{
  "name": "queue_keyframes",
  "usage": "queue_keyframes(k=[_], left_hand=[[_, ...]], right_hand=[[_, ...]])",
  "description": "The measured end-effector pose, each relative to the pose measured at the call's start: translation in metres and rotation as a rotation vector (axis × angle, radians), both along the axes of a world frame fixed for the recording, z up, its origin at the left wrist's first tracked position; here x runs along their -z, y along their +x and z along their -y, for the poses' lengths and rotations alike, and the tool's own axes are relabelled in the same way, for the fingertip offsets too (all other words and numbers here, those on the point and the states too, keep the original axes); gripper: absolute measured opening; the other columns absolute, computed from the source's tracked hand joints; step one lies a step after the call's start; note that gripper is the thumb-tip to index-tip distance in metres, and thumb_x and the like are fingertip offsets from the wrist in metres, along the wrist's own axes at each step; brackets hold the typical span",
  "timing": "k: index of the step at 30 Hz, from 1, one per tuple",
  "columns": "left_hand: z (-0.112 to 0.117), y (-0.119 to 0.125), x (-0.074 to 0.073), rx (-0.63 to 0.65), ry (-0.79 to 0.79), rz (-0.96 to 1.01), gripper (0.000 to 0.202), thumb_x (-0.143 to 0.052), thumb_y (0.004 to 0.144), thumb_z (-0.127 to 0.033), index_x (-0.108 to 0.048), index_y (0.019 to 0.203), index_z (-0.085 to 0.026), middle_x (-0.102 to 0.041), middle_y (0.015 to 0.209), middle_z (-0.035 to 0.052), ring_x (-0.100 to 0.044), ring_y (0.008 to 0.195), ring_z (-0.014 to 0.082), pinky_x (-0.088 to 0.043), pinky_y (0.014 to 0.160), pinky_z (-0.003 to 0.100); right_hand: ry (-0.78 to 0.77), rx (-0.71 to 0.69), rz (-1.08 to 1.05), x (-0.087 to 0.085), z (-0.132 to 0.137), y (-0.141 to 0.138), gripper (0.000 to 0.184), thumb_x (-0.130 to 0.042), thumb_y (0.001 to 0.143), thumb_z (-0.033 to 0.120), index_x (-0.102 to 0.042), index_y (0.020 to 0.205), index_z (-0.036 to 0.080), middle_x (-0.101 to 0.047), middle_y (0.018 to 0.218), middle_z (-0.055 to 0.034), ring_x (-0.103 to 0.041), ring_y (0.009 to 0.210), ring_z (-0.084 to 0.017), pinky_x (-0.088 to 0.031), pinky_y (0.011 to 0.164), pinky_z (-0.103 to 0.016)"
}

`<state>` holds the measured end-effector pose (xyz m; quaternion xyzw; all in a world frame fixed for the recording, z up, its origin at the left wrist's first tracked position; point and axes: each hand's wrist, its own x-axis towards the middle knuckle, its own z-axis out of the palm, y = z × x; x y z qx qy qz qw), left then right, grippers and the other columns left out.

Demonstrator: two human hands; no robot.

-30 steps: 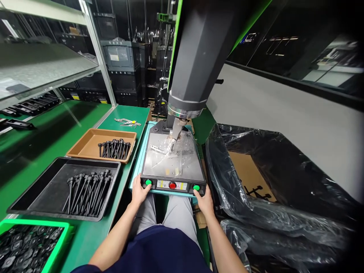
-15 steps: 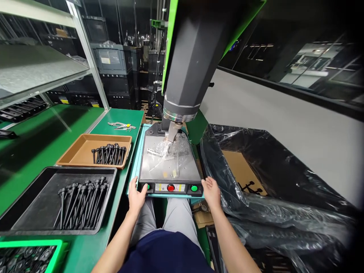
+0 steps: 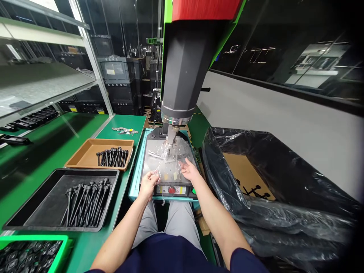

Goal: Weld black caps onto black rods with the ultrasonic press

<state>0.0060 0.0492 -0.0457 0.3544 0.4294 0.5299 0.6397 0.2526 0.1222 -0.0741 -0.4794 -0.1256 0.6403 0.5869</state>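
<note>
At the near left of the press's metal plate (image 3: 148,167), my left hand (image 3: 149,184) has its thumb and fingers closed on the edge of a clear plastic film (image 3: 173,167). A thin strip of the film hangs down over the front panel. My right hand (image 3: 190,170) is over the right side of the plate, fingers apart, close to the film; whether it touches cannot be told. Behind both hands, the press's metal horn (image 3: 172,133) points down at a small fixture partly covered by the film. On the front panel are a red button (image 3: 171,190) and a green button (image 3: 194,191).
To the left, black screw-like parts lie in a brown tray (image 3: 82,152) and a black tray (image 3: 42,201). A green bin (image 3: 64,248) holds small black parts. Pliers (image 3: 125,131) lie farther back. At right stands a box lined with black plastic (image 3: 273,151), with several parts inside.
Both hands have left the front corners of the press and moved inward over the plate. The left hand has taken hold of the film. The camera view has tilted up slightly.
</note>
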Motion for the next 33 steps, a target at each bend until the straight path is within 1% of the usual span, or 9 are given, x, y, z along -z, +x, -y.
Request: queue_keyframes(k=[2, 4, 6, 10, 14, 20, 25, 29, 33], left_hand=[[0.004, -0.002, -0.005, -0.021, 0.039, 0.028, 0.069, -0.083, 0.062, -0.044, -0.059, 0.120, -0.015, -0.059, 0.067, -0.0041, -0.058, 0.059, 0.0101, -0.054, 0.074, 0.031], [0.007, -0.005, -0.007, -0.050, 0.088, 0.013, 0.077, -0.079, 0.067, -0.041, -0.050, 0.135, -0.018, -0.054, 0.063, -0.0069, -0.057, 0.058, 0.0103, -0.054, 0.075, 0.032], [0.009, -0.009, -0.007, -0.066, 0.134, -0.031, 0.081, -0.075, 0.070, -0.037, -0.043, 0.142, -0.019, -0.051, 0.062, -0.0075, -0.056, 0.058, 0.0111, -0.054, 0.075, 0.033], [0.014, -0.017, -0.002, -0.066, 0.174, -0.108, 0.085, -0.069, 0.072, -0.033, -0.036, 0.149, -0.016, -0.051, 0.062, -0.0071, -0.056, 0.058, 0.0118, -0.053, 0.073, 0.032], [0.030, -0.031, 0.013, -0.104, 0.165, -0.131, 0.084, -0.065, 0.073, -0.025, -0.033, 0.151, -0.016, -0.052, 0.058, -0.0084, -0.058, 0.059, 0.0119, -0.051, 0.073, 0.029], [0.057, -0.065, 0.033, -0.188, -0.142, -0.087, 0.080, -0.066, 0.066, -0.023, -0.046, 0.143, -0.014, -0.050, 0.054, -0.0075, -0.060, 0.055, 0.0137, -0.048, 0.055, 0.024], [0.055, -0.080, 0.035, -0.183, -0.277, -0.170, 0.079, -0.068, 0.065, -0.025, -0.048, 0.141, -0.018, -0.053, 0.057, -0.0060, -0.056, 0.047, 0.0116, -0.036, 0.040, 0.018], [0.057, -0.080, 0.046, -0.122, -0.331, -0.262, 0.071, -0.065, 0.067, -0.021, -0.051, 0.136, -0.017, -0.051, 0.056, -0.0071, -0.058, 0.046, 0.0116, -0.036, 0.038, 0.016], [0.073, -0.078, 0.060, -0.125, -0.374, -0.284, 0.064, -0.061, 0.068, -0.018, -0.052, 0.132, -0.017, -0.049, 0.057, -0.0082, -0.061, 0.047, 0.0124, -0.044, 0.041, 0.018]], right_hand=[[0.023, 0.009, -0.036, -0.003, -0.001, 0.001, 0.024, -0.070, 0.088, 0.038, -0.056, 0.082, 0.019, -0.061, 0.065, 0.0011, -0.044, 0.039, -0.008, -0.024, 0.028, -0.015], [0.051, 0.039, -0.057, -0.006, 0.001, 0.003, 0.023, -0.071, 0.087, 0.037, -0.056, 0.083, 0.020, -0.052, 0.055, 0.0065, -0.037, 0.034, -0.007, -0.020, 0.027, -0.016], [0.082, 0.078, -0.069, -0.008, 0.007, 0.005, 0.023, -0.074, 0.084, 0.035, -0.056, 0.084, 0.021, -0.048, 0.051, 0.0087, -0.040, 0.036, -0.008, -0.025, 0.029, -0.016], [0.153, 0.159, -0.080, -0.011, 0.023, 0.010, 0.024, -0.080, 0.077, 0.029, -0.057, 0.084, 0.022, -0.052, 0.056, 0.0080, -0.053, 0.048, -0.010, -0.044, 0.041, -0.018], [0.168, 0.215, -0.074, -0.005, 0.053, 0.013, 0.026, -0.082, 0.073, 0.024, -0.058, 0.083, 0.021, -0.055, 0.061, 0.0066, -0.058, 0.056, -0.011, -0.048, 0.047, -0.018], [0.095, 0.235, -0.056, 0.035, 0.136, -0.001, 0.034, -0.084, 0.066, 0.019, -0.052, 0.077, 0.023, -0.056, 0.066, 0.0063, -0.059, 0.058, -0.011, -0.048, 0.047, -0.019], [0.010, 0.241, -0.087, 0.077, 0.201, -0.018, 0.035, -0.086, 0.065, 0.028, -0.054, 0.078, 0.024, -0.056, 0.067, 0.0068, -0.057, 0.057, -0.010, -0.049, 0.047, -0.019], [-0.064, 0.280, -0.038, 0.109, 0.230, -0.022, 0.034, -0.087, 0.065, 0.029, -0.056, 0.077, 0.025, -0.056, 0.063, 0.0064, -0.058, 0.056, -0.011, -0.048, 0.045, -0.019], [-0.185, 0.259, -0.012, 0.125, 0.234, -0.026, 0.033, -0.083, 0.070, 0.042, -0.061, 0.089, 0.026, -0.071, 0.088, -0.0026, -0.069, 0.079, -0.019, -0.058, 0.059, -0.028]])
